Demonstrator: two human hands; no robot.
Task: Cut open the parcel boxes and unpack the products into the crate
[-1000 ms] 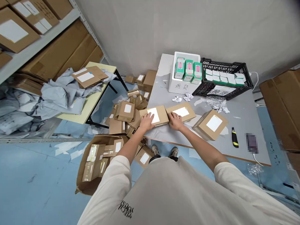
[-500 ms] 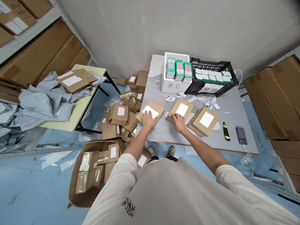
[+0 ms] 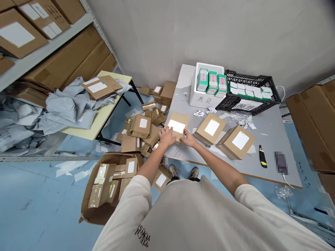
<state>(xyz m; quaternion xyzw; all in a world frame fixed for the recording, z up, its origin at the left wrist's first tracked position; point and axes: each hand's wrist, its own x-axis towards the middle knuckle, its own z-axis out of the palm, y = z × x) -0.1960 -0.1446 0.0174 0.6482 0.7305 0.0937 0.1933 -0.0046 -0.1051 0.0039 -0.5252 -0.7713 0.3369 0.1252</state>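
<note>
A flat brown parcel with a white label [image 3: 178,126] lies near the left front corner of the grey table [image 3: 272,146]. My left hand [image 3: 166,136] rests on its near left edge, fingers laid over the cardboard. My right hand [image 3: 188,138] grips its near right corner with curled fingers. Two more labelled brown parcels sit to the right: one [image 3: 210,128] close by and a thicker one [image 3: 237,141] beyond it, neither touched.
A utility knife [image 3: 262,157] and a phone [image 3: 281,162] lie right. At the back stand a white foam box [image 3: 207,97] of green cartons and a black crate [image 3: 248,91]. Parcels are piled on the floor [image 3: 141,129], with an open carton [image 3: 110,181] below. A side table [image 3: 99,115] holds grey mailers.
My right hand left the middle parcel and came left onto the leftmost one. That parcel has been turned and both hands now hold its near edge.
</note>
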